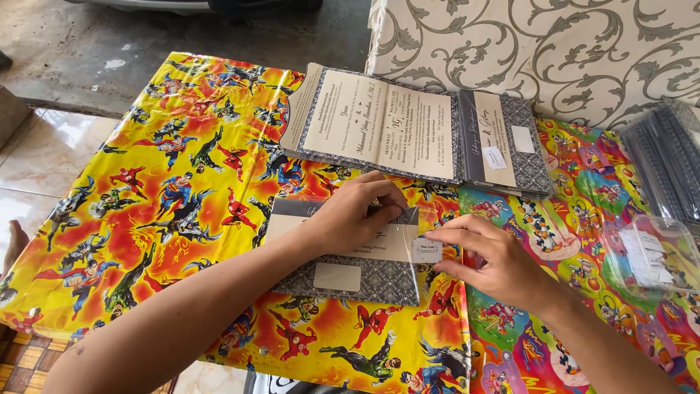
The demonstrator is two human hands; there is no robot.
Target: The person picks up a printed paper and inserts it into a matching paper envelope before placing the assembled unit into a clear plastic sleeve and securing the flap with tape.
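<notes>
A grey patterned invitation card (350,273) in a clear plastic sleeve lies on the table covered with colourful cartoon wrapping paper (160,197). My left hand (354,215) presses down on the card's upper right part, fingers curled at the sleeve's edge. My right hand (488,259) pinches a small white sticker label (426,250) at the card's right edge, touching the sleeve.
A stack of open cards (379,124) and a stack of closed grey cards (507,146) lie at the back. A patterned white box (539,51) stands behind them. Clear plastic sleeves (667,157) and a clear tub of labels (649,255) sit at right.
</notes>
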